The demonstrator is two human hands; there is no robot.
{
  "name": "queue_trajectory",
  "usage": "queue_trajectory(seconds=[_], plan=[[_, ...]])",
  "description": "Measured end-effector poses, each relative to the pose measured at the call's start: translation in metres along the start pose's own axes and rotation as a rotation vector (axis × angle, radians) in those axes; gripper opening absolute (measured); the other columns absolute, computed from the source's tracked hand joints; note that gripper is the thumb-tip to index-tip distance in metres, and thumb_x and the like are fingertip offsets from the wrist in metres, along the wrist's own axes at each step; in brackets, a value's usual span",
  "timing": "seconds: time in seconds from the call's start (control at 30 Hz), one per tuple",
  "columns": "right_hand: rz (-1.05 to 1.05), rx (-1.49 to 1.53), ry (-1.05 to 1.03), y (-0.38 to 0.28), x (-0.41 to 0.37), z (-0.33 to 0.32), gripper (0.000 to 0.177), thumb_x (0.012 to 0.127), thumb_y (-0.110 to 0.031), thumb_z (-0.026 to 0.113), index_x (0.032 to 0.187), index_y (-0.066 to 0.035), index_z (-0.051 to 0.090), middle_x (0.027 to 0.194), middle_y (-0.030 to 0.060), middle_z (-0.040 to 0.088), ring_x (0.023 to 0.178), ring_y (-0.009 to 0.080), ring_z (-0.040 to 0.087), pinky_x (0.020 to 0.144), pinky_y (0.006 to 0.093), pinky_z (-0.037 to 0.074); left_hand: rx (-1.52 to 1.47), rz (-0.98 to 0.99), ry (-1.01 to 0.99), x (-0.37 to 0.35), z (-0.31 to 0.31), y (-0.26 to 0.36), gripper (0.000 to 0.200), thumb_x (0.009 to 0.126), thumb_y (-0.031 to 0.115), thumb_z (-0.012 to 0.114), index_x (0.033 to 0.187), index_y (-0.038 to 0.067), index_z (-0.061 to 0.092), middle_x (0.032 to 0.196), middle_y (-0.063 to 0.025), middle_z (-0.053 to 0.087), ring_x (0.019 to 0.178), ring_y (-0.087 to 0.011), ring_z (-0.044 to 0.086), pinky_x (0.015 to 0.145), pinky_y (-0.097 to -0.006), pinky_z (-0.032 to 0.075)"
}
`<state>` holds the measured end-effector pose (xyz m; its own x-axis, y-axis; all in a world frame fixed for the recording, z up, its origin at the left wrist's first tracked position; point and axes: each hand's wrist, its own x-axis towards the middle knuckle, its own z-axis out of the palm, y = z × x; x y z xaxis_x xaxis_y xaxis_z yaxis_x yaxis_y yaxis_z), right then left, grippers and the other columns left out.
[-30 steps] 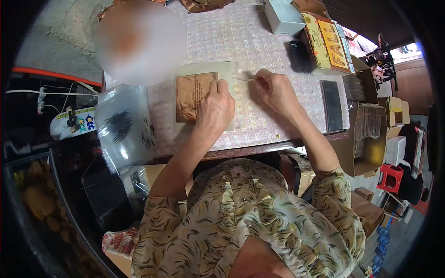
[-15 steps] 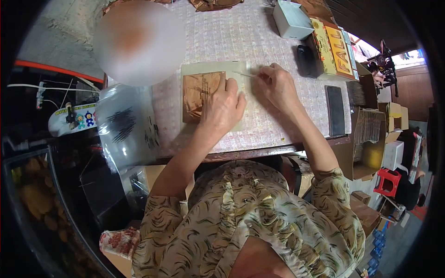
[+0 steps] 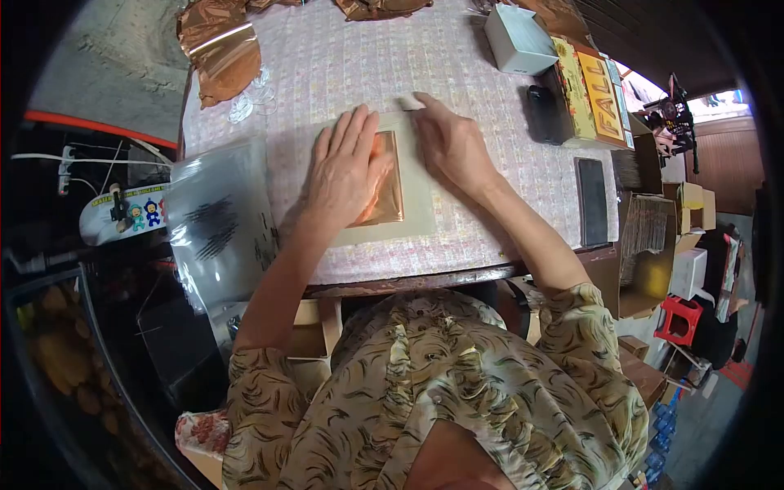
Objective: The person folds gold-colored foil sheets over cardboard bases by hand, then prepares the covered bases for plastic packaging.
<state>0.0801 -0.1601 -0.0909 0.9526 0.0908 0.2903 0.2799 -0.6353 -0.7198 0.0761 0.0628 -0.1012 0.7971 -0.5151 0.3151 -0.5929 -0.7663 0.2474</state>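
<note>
A flat copper-coloured foil packet (image 3: pixel 390 184) lies inside a larger clear, greyish plastic sleeve (image 3: pixel 418 214) on the patterned tablecloth. My left hand (image 3: pixel 345 170) rests flat on the packet, its fingers stretched toward the far edge and covering the left part. My right hand (image 3: pixel 451 147) is at the sleeve's far right corner, with the index finger reaching forward and the other fingers curled. Its fingertips are smeared by motion, so whether anything is between them does not show.
Left of the hands is a stack of clear plastic sleeves (image 3: pixel 220 220). Crumpled copper foil (image 3: pixel 224 61) sits at the far left. On the right are a white box (image 3: pixel 520 41), a box marked FALL (image 3: pixel 596 94), a black object (image 3: pixel 542 113) and a dark phone-like slab (image 3: pixel 591 200).
My left hand has moved left and flattened out over the packet. My right hand, which was pinching a thin pale strip, has shifted left to the sleeve's corner. The strip is no longer visible.
</note>
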Motion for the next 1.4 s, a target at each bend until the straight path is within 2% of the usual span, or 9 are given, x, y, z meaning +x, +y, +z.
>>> queue_trajectory(seconds=[0.07, 0.3, 0.4, 0.47, 0.57, 0.7, 0.83, 1.0, 1.4], plan=[[0.145, 0.083, -0.059, -0.003, -0.009, -0.014, 0.042, 0.097, 0.001, 0.059, 0.139, 0.0, 0.055, 0.106, 0.0174, 0.073, 0.098, 0.0209, 0.071, 0.085, 0.0329, 0.055, 0.014, 0.037, 0.091, 0.019, 0.001, -0.01, 0.051, 0.098, 0.035, 0.063, 0.137, 0.003, 0.057, 0.142, -0.0148, 0.056, 0.134, -0.0311, 0.048, 0.112, -0.0481, 0.034], [0.207, -0.063, -0.03, -0.003, -0.074, -0.051, 0.033, 0.097, 0.0, 0.061, 0.13, 0.003, 0.06, 0.108, 0.0141, 0.071, 0.097, 0.0185, 0.068, 0.085, 0.0314, 0.055, -0.238, -0.05, -0.219, 0.097, 0.02, -0.021, 0.033, 0.085, 0.039, 0.077, 0.101, 0.011, 0.073, 0.113, -0.0106, 0.066, 0.117, -0.0294, 0.057, 0.102, -0.0453, 0.041], [0.261, 0.022, -0.055, -0.016, -0.101, -0.055, 0.031, 0.095, 0.002, 0.064, 0.126, 0.003, 0.062, 0.108, 0.0122, 0.067, 0.098, 0.0189, 0.066, 0.086, 0.0301, 0.054, -0.234, 0.105, -0.184, 0.108, 0.029, -0.034, 0.038, 0.081, 0.035, 0.083, 0.094, 0.004, 0.066, 0.093, -0.0114, 0.068, 0.091, -0.0294, 0.064, 0.081, -0.0409, 0.051], [0.246, 0.039, -0.062, -0.018, -0.111, -0.056, 0.036, 0.095, 0.001, 0.065, 0.131, 0.003, 0.059, 0.116, 0.0136, 0.065, 0.105, 0.0203, 0.065, 0.091, 0.0305, 0.053, -0.44, -0.166, -0.454, 0.112, 0.009, -0.038, 0.034, 0.086, 0.031, 0.08, 0.092, 0.003, 0.063, 0.083, -0.0073, 0.065, 0.076, -0.0203, 0.063, 0.067, -0.033, 0.05], [0.262, 0.204, 0.023, -0.011, -0.114, -0.045, 0.044, 0.096, -0.001, 0.065, 0.138, 0.003, 0.053, 0.124, 0.014, 0.062, 0.112, 0.021, 0.063, 0.096, 0.0313, 0.052, -0.765, -0.349, -0.354, 0.104, -0.01, -0.056, 0.03, 0.091, 0.027, 0.077, 0.09, 0.003, 0.06, 0.079, -0.0031, 0.063, 0.071, -0.0113, 0.059, 0.06, -0.0282, 0.048], [0.324, 0.602, 0.197, -0.011, -0.087, -0.028, 0.055, 0.1, -0.012, 0.066, 0.148, 0.003, 0.043, 0.125, 0.0126, 0.063, 0.119, 0.0221, 0.06, 0.101, 0.0331, 0.05, -1.332, -0.495, -0.153, 0.09, -0.029, -0.083, 0.021, 0.098, 0.019, 0.07, 0.109, 0.001, 0.066, 0.094, -0.0036, 0.069, 0.084, -0.011, 0.066, 0.074, -0.0267, 0.054], [0.497, 0.965, 0.153, -0.035, -0.047, -0.035, 0.052, 0.101, -0.033, 0.067, 0.141, -0.003, 0.055, 0.102, -0.001, 0.065, 0.093, 0.0051, 0.06, 0.082, 0.0227, 0.051, -1.628, -0.546, 0.114, 0.069, -0.043, -0.071, 0.025, 0.101, 0.02, 0.067, 0.115, 0.0, 0.067, 0.104, -0.0055, 0.071, 0.094, -0.0137, 0.066, 0.088, -0.0293, 0.053], [0.252, 0.795, 0.334, -0.047, -0.012, -0.052, 0.026, 0.101, -0.029, 0.068, 0.106, -0.005, 0.075, 0.073, -0.0124, 0.056, 0.064, -0.0006, 0.041, 0.056, 0.0182, 0.03, -1.807, -0.534, 0.241, 0.024, -0.037, -0.023, 0.023, 0.103, 0.018, 0.063, 0.117, 0.0, 0.065, 0.108, -0.0052, 0.069, 0.101, -0.0126, 0.064, 0.094, -0.0289, 0.049], [0.199, 0.914, 0.331, -0.014, -0.042, -0.049, 0.017, 0.101, -0.017, 0.063, 0.101, -0.003, 0.072, 0.09, -0.0019, 0.07, 0.079, 0.0049, 0.059, 0.073, 0.0205, 0.046, -1.837, -0.486, 0.134, -0.02, -0.054, 0.023, 0.04, 0.107, 0.023, 0.052, 0.133, -0.006, 0.06, 0.128, -0.0132, 0.064, 0.122, -0.017, 0.057, 0.108, -0.0327, 0.04]])
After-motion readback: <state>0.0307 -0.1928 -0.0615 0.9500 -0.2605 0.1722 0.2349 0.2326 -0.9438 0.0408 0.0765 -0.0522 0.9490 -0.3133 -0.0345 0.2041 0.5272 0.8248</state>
